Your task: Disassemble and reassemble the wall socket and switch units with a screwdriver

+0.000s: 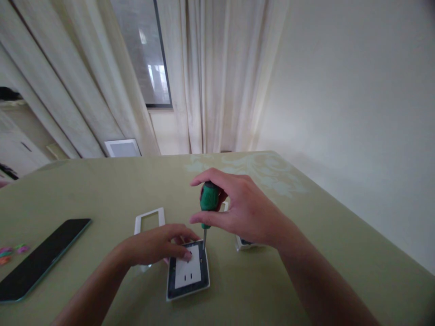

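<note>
My right hand is closed around the green handle of a screwdriver, which stands nearly upright. Its metal shaft points down at the far right part of a wall socket, a white plate with a dark border and slots. I cannot make out a screw under the tip. My left hand grips the socket's left side, thumb on the white face and the other fingers at the far edge, partly hidden. Behind the left hand lies a white rectangular frame. Another white and dark piece lies partly hidden beneath my right hand.
A dark flat tablet-like slab lies at the left of the green-covered table, beside several small colourful bits. A white-framed panel leans behind the far edge. Curtains hang behind, and a wall stands at the right.
</note>
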`<state>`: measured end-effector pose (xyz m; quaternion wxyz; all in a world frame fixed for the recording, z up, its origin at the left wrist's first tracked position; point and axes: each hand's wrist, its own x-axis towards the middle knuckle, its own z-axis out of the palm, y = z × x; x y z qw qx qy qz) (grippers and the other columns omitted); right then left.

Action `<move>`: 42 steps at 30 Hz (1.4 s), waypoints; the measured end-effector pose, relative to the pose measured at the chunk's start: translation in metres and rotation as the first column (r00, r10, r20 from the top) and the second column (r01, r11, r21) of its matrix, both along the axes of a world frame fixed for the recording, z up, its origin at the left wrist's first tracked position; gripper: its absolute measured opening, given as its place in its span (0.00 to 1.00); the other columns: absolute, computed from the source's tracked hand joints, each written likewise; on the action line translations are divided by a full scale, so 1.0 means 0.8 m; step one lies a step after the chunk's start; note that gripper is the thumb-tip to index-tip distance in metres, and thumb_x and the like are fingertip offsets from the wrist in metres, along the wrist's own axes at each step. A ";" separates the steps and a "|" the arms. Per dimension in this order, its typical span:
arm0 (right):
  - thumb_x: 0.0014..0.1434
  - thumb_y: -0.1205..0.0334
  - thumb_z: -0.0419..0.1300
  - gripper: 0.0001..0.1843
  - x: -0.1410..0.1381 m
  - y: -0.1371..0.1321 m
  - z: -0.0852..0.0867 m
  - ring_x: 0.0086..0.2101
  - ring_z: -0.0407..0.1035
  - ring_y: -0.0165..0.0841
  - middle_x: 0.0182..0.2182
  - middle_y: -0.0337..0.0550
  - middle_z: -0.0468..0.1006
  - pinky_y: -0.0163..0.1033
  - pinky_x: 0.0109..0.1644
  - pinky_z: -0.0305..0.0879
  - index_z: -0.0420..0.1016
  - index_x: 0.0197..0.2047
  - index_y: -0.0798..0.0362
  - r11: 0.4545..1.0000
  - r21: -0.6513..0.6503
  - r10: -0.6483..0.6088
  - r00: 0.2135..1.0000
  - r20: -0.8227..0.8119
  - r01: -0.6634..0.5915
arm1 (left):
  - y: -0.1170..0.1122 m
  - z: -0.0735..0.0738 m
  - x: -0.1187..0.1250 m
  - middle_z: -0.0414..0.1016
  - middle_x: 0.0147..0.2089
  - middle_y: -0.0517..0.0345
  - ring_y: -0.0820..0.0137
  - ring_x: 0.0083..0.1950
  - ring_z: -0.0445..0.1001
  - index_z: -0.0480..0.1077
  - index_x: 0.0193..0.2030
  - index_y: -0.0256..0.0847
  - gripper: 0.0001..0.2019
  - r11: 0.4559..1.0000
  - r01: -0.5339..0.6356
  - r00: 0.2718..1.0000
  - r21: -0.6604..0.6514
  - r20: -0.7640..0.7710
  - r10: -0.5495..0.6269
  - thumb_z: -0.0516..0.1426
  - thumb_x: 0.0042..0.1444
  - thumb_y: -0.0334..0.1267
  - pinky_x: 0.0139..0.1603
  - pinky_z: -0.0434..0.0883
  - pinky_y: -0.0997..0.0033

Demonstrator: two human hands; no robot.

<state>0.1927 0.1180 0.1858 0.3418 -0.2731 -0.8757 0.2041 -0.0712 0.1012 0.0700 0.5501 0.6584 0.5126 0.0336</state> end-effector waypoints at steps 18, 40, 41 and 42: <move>0.60 0.59 0.79 0.21 -0.004 0.005 -0.005 0.40 0.79 0.33 0.42 0.38 0.86 0.37 0.47 0.69 0.78 0.53 0.49 1.000 -0.022 0.010 1.000 -0.001 -0.010 | 0.008 -0.003 -0.015 0.81 0.56 0.51 0.53 0.57 0.79 0.76 0.64 0.47 0.28 0.995 -0.066 0.998 0.078 -0.007 0.067 0.63 0.62 0.58 0.48 0.76 0.62; 0.63 0.59 0.75 0.17 -0.021 0.001 -0.020 0.40 0.77 0.33 0.42 0.38 0.84 0.36 0.47 0.66 0.78 0.52 0.49 0.995 -0.086 0.052 0.996 0.075 -0.046 | 0.008 -0.002 -0.013 0.81 0.53 0.51 0.54 0.54 0.79 0.76 0.58 0.44 0.23 0.990 0.004 1.000 0.141 -0.025 0.000 0.60 0.65 0.58 0.52 0.76 0.59; 0.64 0.60 0.74 0.15 -0.021 -0.001 -0.019 0.40 0.76 0.33 0.41 0.38 0.83 0.36 0.46 0.65 0.77 0.51 0.49 0.996 -0.084 0.048 0.995 0.088 -0.040 | 0.006 0.002 -0.011 0.81 0.55 0.51 0.53 0.55 0.78 0.76 0.59 0.44 0.23 0.985 0.030 0.999 0.168 -0.048 -0.022 0.59 0.66 0.57 0.56 0.75 0.58; 0.65 0.60 0.73 0.14 -0.021 -0.003 -0.019 0.40 0.76 0.33 0.41 0.38 0.83 0.36 0.46 0.65 0.77 0.51 0.50 0.996 -0.085 0.043 0.994 0.104 -0.034 | 0.004 0.005 -0.009 0.81 0.57 0.52 0.53 0.57 0.78 0.75 0.60 0.45 0.23 0.978 0.061 0.996 0.200 -0.071 -0.048 0.58 0.67 0.57 0.59 0.74 0.57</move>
